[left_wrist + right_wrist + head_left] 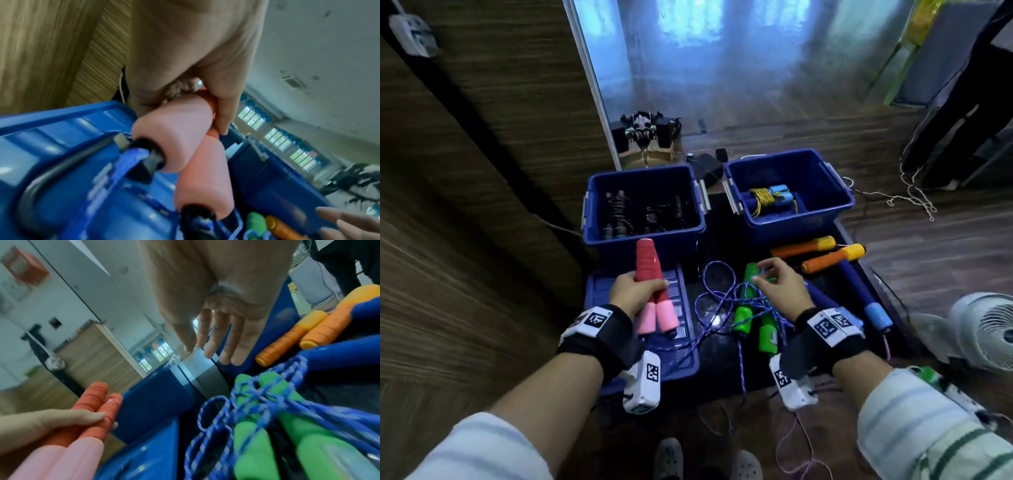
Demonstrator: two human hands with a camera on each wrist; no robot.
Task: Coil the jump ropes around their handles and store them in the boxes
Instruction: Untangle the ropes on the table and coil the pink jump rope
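1. Wood-look flooring is stretching out ahead of me, with a dark mat [717, 219] lying on it and two blue boxes standing side by side at its far end.
2. I'm gripping the red-and-pink handles [653, 286] together in my left hand [631, 294], fingers curled round the pair, red ends pointing up toward the left box [643, 205].
3. That left box is holding several dark coiled ropes (too dim to tell apart).
4. My right hand [782, 286] is hovering just over the green handles [751, 308], fingers loosely spread and holding nothing, as the right wrist view is showing.
5. Blue speckled rope [717, 298] is lying tangled around those green handles on the mat, looping out toward the blue lid [599, 287] under my left hand.
6. Over in the right box [789, 192], a yellow rope is sitting wound round light blue handles [774, 197].
7. Two orange handles [820, 253] are lying beside each other near the right box, and a dark blue handle with a light blue end [866, 298] is lying to the right of my right hand.
8. Off at the right edge, a white fan [986, 329] is standing on the floor.
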